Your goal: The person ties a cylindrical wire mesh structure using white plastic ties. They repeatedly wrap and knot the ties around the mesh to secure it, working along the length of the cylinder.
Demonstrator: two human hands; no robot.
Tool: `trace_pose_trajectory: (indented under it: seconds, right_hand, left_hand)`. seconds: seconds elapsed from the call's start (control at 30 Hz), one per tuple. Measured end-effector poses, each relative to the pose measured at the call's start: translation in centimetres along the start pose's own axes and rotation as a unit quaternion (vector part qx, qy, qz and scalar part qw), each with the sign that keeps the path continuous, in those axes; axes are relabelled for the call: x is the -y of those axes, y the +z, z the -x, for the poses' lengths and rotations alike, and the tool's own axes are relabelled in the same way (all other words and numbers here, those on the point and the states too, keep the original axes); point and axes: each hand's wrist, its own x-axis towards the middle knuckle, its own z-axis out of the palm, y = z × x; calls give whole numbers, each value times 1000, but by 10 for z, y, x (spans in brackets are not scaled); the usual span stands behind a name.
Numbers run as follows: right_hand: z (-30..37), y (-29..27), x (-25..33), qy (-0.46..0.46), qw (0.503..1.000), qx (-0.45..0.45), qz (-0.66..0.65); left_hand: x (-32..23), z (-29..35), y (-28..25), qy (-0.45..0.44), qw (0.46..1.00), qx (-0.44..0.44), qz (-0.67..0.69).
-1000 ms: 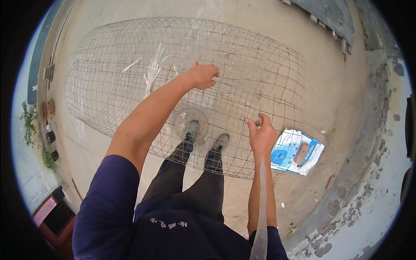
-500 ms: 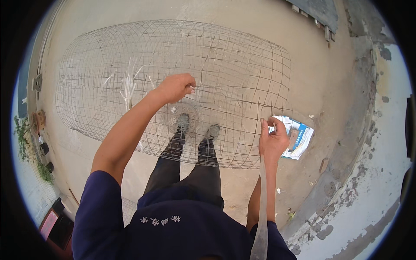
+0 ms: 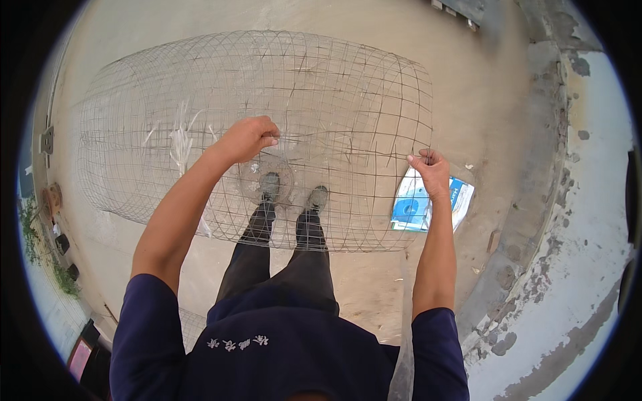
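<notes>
A long roll of wire mesh lies across in front of me, its square grid bulging into a tube. My left hand is closed at the upper middle of the mesh, thumb and fingers pinched at a wire; any small thing inside the pinch is hidden. At the right end, my right hand pinches the mesh's edge between thumb and fingers. Left of my left forearm, a bunch of white plastic strips hangs on the mesh. A translucent strip runs down near my right sleeve.
A blue and white printed bag lies on the ground beneath my right hand. My shoes show through the mesh. A broken concrete edge and pale wall run along the right. Green plants and small objects stand at the left.
My right hand has moved up and slightly right, onto the mesh edge. The view has shifted, so the mesh and my left hand appear further left. More of the bag shows.
</notes>
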Motion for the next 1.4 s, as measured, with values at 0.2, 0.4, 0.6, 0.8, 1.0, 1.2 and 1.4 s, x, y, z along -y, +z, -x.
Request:
trace_pose_trajectory:
  seconds: [0.2, 0.4, 0.6, 0.8, 1.0, 1.2, 1.4]
  right_hand:
    - [6, 13, 4, -44, 996, -55, 50]
    - [0, 22, 10, -71, 996, -55, 7]
    - [10, 21, -9, -68, 996, -59, -22]
    - [9, 23, -16, -68, 994, -78, 40]
    - [33, 30, -6, -42, 990, -126, 57]
    - [24, 24, -17, -20, 996, -90, -2]
    - [26, 21, -8, -8, 997, -82, -10]
  left_hand:
    - [-19, -2, 3, -46, 959, -17, -279]
    - [-55, 3, 13, 10, 963, -163, -213]
    - [-68, -26, 52, 35, 978, -101, -178]
    - [-66, -21, 55, -9, 990, -30, -140]
    - [-77, -17, 50, -1, 992, -18, -128]
    - [-70, -12, 42, -4, 996, -36, -80]
    - [-73, -9, 32, 35, 992, -59, -104]
